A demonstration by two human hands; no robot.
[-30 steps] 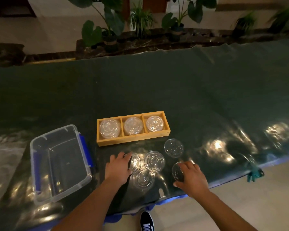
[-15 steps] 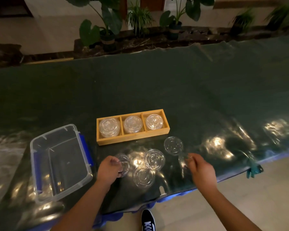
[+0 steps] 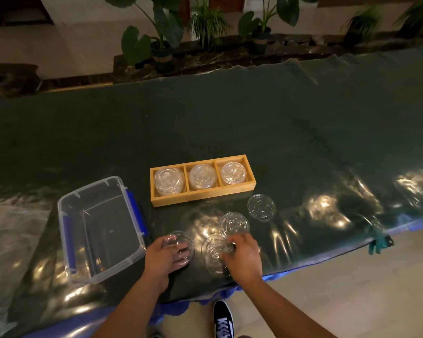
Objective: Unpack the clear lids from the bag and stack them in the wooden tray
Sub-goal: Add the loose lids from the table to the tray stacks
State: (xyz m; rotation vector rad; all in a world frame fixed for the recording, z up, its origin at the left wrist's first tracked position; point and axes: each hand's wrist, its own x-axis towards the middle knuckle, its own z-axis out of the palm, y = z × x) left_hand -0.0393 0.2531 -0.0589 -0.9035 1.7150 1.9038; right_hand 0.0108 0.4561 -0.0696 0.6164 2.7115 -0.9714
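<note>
Table (image 3: pixel 254 123): dark, glossy cover, stretching away beyond both my hands.
Plastic bin (image 3: pixel 100 228): clear, blue latches, just outside my left hand.
Wooden tray (image 3: pixel 203 196): ahead of my hands, three compartments, each holding stacked clear lids (image 3: pixel 202 176).
Loose lids: one (image 3: pixel 261 207) ahead of my right hand; one (image 3: pixel 234 224) touching its fingertips.
Left hand (image 3: pixel 165 256): closed on a lid (image 3: pixel 181 246) (held tilted).
Right hand (image 3: pixel 242 258): fingers pinching a lid (image 3: pixel 215 250) between my hands.

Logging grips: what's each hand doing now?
Left hand: closed on a clear lid.
Right hand: fingers on another lid; grip unclear.
</note>
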